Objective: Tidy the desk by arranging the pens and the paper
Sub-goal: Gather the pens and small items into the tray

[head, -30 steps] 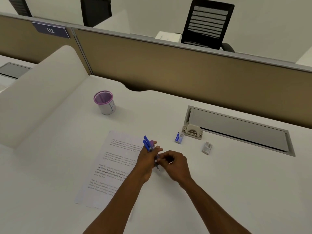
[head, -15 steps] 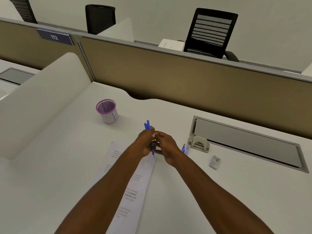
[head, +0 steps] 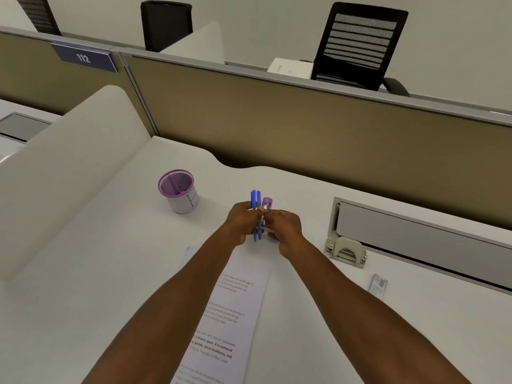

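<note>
Hands meet above the middle of the desk (head: 83, 273), where a person gathers a small bundle of pens (head: 256, 202) upright between them. The left hand (head: 242, 224) wraps its curled fingers around the blue barrels, caps pointing up and tips hanging below the fist, apparently so the lot can be dropped into a holder in one go. The right hand (head: 282, 225) pinches in from the other side, its fingertips on what looks like a purple-capped pen (head: 266, 203) being squared against the rest, though exactly how many pens are held is hard to make out.

A purple-rimmed pen cup (head: 178, 191) stands open and upright toward the back left of the desk, near the bundle but apart from it, the likely place for the pens. A printed sheet of paper (head: 230, 314) lies flat under the forearms, running toward the front edge, slightly askew and partly hidden by the left arm; it appears yet to be straightened.

At the right, a hole punch (head: 345, 252) sits against the cable tray (head: 415, 234), with a small staple box (head: 378, 285) just in front of it.
</note>
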Tool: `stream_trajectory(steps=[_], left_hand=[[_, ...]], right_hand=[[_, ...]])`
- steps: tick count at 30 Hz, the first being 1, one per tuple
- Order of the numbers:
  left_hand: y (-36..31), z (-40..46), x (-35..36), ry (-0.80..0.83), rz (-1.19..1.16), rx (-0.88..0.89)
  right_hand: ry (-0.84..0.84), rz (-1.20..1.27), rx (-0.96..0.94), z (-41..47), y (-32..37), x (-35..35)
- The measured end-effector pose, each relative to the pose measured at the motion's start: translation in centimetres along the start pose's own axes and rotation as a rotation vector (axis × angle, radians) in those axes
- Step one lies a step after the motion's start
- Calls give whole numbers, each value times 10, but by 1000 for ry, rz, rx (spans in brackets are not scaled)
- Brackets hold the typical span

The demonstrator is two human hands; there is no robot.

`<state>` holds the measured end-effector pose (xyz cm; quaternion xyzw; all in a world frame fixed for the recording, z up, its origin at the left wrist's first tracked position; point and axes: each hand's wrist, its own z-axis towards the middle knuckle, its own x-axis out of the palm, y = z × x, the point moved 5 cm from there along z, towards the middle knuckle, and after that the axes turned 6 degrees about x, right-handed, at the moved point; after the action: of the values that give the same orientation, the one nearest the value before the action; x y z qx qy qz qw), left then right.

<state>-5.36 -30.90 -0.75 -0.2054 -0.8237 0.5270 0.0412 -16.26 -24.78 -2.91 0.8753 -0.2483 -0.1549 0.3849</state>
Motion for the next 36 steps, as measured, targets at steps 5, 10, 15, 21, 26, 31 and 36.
stream_trajectory(steps=[5, 10, 15, 21, 26, 31, 36], left_hand=[[11, 19, -10, -52, 116, -25], [6, 28, -12, -222, 468, 143], [1, 28, -8, -273, 662, 201], [5, 29, -7, -260, 660, 282], [8, 27, -12, -296, 593, 368], [10, 27, -14, -276, 576, 385], [11, 28, -15, -265, 578, 381]], right_hand=[[-90, -130, -47, 14, -5, -5], [-254, -323, -195, 22, 5, -10], [-312, -386, -238, 26, 11, -9], [-314, -385, -229, 33, 7, -9], [-322, -377, -230, 33, 7, -6], [-332, -396, -248, 32, 7, 0], [-305, -371, -239, 29, 2, 3]])
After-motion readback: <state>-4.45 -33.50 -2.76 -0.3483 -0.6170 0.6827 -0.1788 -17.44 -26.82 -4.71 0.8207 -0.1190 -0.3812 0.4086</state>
